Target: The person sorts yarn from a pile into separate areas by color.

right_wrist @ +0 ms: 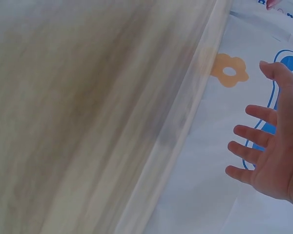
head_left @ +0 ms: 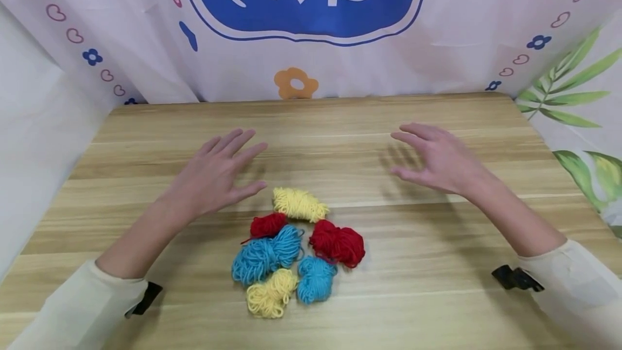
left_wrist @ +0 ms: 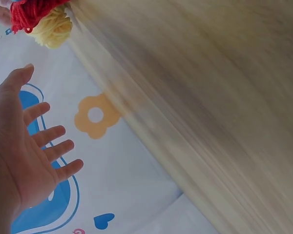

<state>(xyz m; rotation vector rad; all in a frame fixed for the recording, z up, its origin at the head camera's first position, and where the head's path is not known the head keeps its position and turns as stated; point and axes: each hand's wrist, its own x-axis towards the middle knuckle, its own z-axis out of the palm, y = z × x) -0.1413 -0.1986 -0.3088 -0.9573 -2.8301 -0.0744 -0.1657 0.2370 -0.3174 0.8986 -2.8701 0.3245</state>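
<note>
Several small yarn bundles lie clustered on the table. A yellow yarn bundle (head_left: 299, 204) is at the far side, with a small red yarn bundle (head_left: 268, 225) and a large blue yarn bundle (head_left: 267, 254) nearer on the left. To the right lies a bigger red yarn bundle (head_left: 337, 243); a smaller blue yarn bundle (head_left: 316, 280) and a second yellow bundle (head_left: 272, 293) are closest to me. My left hand (head_left: 214, 177) hovers left of the far yellow bundle, fingers spread, holding nothing. Over the table's right part, my right hand (head_left: 439, 158) is also spread and bare.
The wood-grain table (head_left: 437, 296) ends at a white printed cloth (head_left: 389, 69) hanging behind it, with a blue sign and an orange flower (head_left: 296, 83). Leaf prints (head_left: 568, 85) show at the right. Black straps (head_left: 517, 278) sit under both light sleeves.
</note>
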